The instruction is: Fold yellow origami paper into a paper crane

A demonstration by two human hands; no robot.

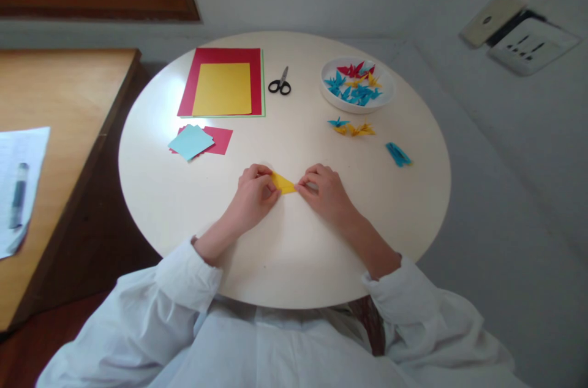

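A small folded yellow paper (283, 183) is held between my two hands, low over the middle of the round white table (294, 253). My left hand (257, 192) pinches its left side between thumb and fingers, which cover part of it. At the right, my right hand (324, 189) pinches the paper's pointed corner with the fingertips. Beyond my right hand lie several small folded cranes (351, 127), blue and yellow. Farther right sits a narrow folded blue paper piece (399, 155).
A white dish (358, 108) holds several red, blue and yellow cranes. Black-handled scissors (280, 83) lie left of it. Large coloured sheets (223, 89) and small paper squares (192, 142) are at the left. A wooden desk (64, 88) stands beside the table.
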